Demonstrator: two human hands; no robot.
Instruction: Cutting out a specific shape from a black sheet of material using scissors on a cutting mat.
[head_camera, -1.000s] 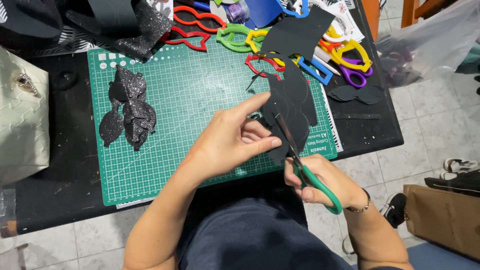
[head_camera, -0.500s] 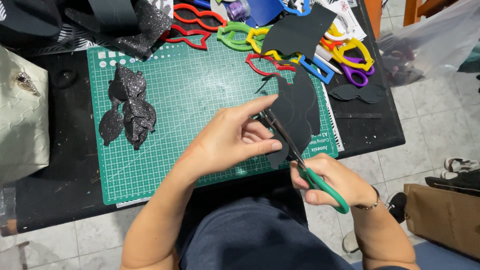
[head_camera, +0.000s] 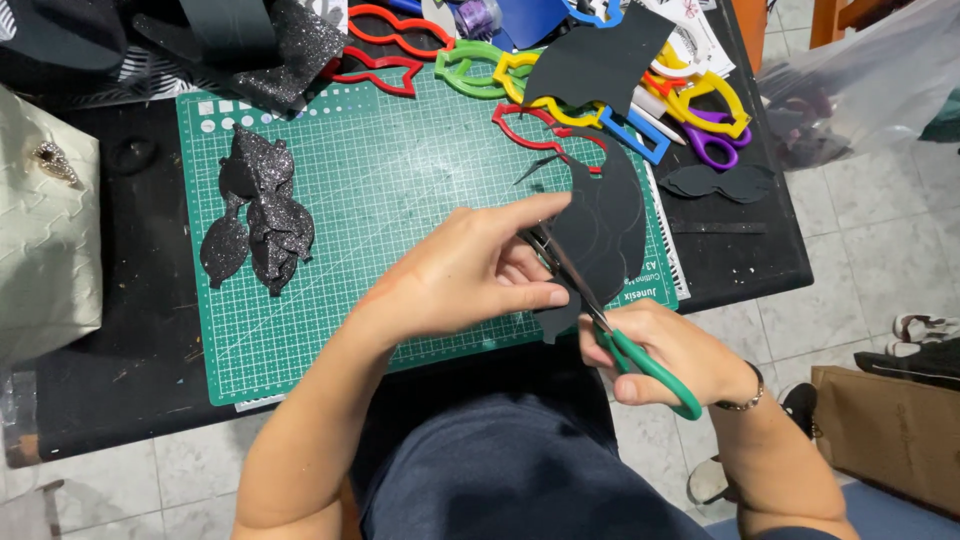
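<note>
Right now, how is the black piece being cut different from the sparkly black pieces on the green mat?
The black sheet looks flat and dull; the glitter pieces sparkle. The sheet is one larger piece held by the left hand, with the scissors in it; the glitter pieces are smaller, finished leaf-like shapes lying piled and untouched. Both are black.

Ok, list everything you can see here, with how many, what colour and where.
cutting mat: one, green, on the black table
glitter cut-outs: a pile, black, left part of the mat
black sheet: one, held over the mat's right edge
scissors: one pair, green handles, blades in the sheet
plastic templates: several, red, green, yellow, blue, along the mat's far edge
purple-handled scissors: one pair, far right
left hand: holds the sheet
right hand: holds the scissors
</note>
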